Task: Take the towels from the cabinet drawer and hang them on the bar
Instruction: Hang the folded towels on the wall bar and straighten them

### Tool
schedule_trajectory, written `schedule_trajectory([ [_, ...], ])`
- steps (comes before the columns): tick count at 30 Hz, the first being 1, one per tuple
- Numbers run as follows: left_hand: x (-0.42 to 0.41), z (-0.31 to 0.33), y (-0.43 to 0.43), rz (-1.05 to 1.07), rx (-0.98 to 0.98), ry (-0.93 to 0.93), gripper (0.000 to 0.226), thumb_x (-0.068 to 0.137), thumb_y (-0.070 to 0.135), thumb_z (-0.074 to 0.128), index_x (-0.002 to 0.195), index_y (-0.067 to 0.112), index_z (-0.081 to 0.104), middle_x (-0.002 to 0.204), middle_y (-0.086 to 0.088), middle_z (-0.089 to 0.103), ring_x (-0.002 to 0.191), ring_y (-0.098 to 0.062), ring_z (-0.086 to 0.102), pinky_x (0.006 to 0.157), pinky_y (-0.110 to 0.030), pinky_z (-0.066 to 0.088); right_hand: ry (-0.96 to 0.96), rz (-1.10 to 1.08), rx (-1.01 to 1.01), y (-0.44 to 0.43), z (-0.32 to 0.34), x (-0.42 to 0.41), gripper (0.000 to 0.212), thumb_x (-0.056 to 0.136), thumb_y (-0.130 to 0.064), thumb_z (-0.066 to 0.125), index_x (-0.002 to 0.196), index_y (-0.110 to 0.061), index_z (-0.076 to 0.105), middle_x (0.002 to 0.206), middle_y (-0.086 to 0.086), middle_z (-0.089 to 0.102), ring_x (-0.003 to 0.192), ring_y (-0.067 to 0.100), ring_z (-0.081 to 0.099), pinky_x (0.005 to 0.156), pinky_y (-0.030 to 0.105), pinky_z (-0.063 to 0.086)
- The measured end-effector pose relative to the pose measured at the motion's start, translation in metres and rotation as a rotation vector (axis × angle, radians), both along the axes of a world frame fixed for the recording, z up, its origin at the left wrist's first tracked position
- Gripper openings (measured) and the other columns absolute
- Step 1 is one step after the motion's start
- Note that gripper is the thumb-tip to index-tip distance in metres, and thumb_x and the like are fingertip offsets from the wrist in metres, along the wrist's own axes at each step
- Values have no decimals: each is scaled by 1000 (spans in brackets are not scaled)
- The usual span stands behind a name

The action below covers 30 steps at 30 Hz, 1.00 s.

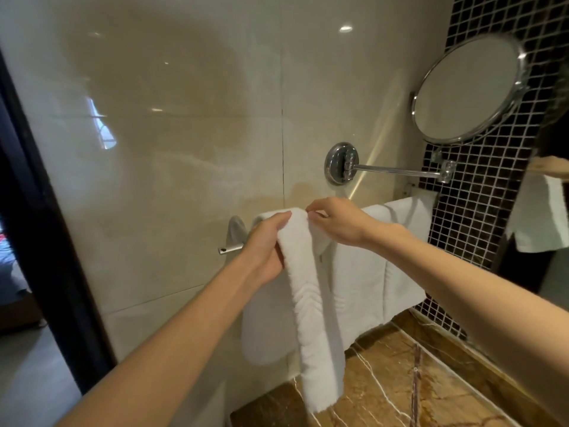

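Note:
A chrome towel bar is fixed to the cream tiled wall, with only its left end showing. A narrow white towel is draped over the bar and hangs down in a long strip. My left hand grips this towel near its top, thumb over the fold. At the towel's top edge, just to the right, my right hand pinches it. Two more white towels hang side by side on the bar further right. The cabinet drawer is out of view.
A round chrome mirror on a swing arm juts from the wall above the bar. A brown marble counter lies below the towels. Black mosaic tiles and a wall mirror stand at the right, a dark door frame at the left.

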<state>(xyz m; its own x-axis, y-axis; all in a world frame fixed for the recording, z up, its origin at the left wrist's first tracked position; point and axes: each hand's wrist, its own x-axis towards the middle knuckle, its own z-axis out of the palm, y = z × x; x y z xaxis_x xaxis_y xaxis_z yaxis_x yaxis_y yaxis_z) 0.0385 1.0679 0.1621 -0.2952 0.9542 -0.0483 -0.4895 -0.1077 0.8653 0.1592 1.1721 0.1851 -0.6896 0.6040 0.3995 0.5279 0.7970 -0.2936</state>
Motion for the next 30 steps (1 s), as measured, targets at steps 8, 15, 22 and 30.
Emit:
schedule_trajectory([
  [8,-9,27,3,29,3,-20,36,100,23,40,123,-3,51,113,-21,64,96,-30,62,80,-40,49,400,-113,-396,18,-6,10,20,90,-19,45,71,-14,44,67,5,37,63,18,35,57,29,27],
  [15,-22,68,2,39,33,5,29,100,24,42,102,0,58,90,-15,67,84,-27,62,68,-39,47,729,-127,-983,9,16,-3,26,96,-30,37,93,-16,59,83,6,60,76,23,56,74,33,50],
  [22,-34,85,0,-36,-15,127,26,99,17,42,93,1,62,83,-14,71,82,-24,64,70,-36,48,1015,71,-1262,13,37,-4,23,94,-17,53,110,-4,65,96,9,70,83,21,66,70,30,53],
  [30,-56,87,-5,46,-205,320,15,97,11,47,87,3,56,84,-13,61,76,-22,59,81,-35,50,772,-1,-983,29,65,2,26,88,-2,62,113,-9,64,102,11,68,89,21,65,75,27,51],
])
